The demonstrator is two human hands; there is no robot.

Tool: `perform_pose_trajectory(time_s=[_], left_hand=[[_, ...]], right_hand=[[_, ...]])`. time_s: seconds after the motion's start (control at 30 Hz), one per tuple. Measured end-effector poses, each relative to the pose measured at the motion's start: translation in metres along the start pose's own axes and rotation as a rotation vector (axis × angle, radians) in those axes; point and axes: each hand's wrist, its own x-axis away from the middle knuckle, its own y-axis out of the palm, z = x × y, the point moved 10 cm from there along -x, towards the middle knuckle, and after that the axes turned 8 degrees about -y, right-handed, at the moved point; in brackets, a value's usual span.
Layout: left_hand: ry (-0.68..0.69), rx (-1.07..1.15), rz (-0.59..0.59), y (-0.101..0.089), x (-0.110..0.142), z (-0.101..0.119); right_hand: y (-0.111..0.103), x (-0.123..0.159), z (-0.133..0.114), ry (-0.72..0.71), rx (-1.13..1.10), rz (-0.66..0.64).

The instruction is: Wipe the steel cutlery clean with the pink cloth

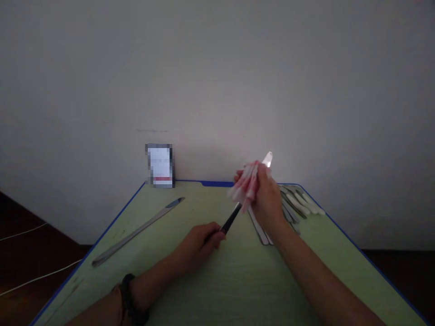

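Note:
My left hand [205, 242] is closed round the handle of a table knife [232, 220], which slants up and away to the right. My right hand [267, 194] grips a crumpled pink and white cloth [245, 183] wrapped about the middle of the knife. Beyond the cloth the rounded, shiny blade tip sticks out; the stretch of blade inside the cloth is hidden. Another metal knife [139, 232] lies alone on the left of the table, and flat metal handles [260, 228] lie below my right hand.
The pale green table [204, 294] has a blue edge and stands against a grey wall. Several utensils [299, 203], some with white handles, lie at the right, partly behind my right hand. A lit, blurred-out screen [160, 165] leans at the back left.

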Motion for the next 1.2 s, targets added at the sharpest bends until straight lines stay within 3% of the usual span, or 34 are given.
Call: perform_pose_trajectory(time_s=[0.07, 0.17, 0.33, 0.47, 0.7, 0.93, 1.0, 1.1, 1.2], left_hand=[[0.026, -0.066, -0.039, 0.005, 0.002, 0.006], [0.032, -0.124, -0.063, 0.008, 0.004, 0.009], [0.041, -0.179, -0.075, 0.010, 0.004, 0.008], [0.105, -0.213, -0.002, 0.006, 0.004, 0.010], [0.163, -0.329, 0.104, 0.000, 0.003, 0.007], [0.155, -0.248, 0.081, -0.002, -0.001, 0.009], [0.158, -0.223, 0.088, -0.003, -0.002, 0.009], [0.123, -0.267, 0.102, -0.004, -0.003, 0.005], [0.120, -0.341, 0.091, -0.002, -0.003, 0.003]], right_hand=[[-0.009, -0.010, -0.024, -0.072, -0.054, 0.088], [-0.011, -0.014, -0.046, -0.165, -0.040, 0.109], [-0.005, -0.012, -0.060, -0.227, 0.018, 0.069], [-0.006, -0.009, -0.062, -0.242, 0.051, 0.072], [0.014, 0.007, -0.036, -0.217, 0.188, -0.073], [0.013, 0.033, 0.040, -0.047, 0.334, -0.221], [0.016, 0.037, 0.051, -0.022, 0.363, -0.278], [0.022, 0.030, 0.033, -0.069, 0.379, -0.309], [0.021, 0.014, -0.013, -0.165, 0.284, -0.221]])
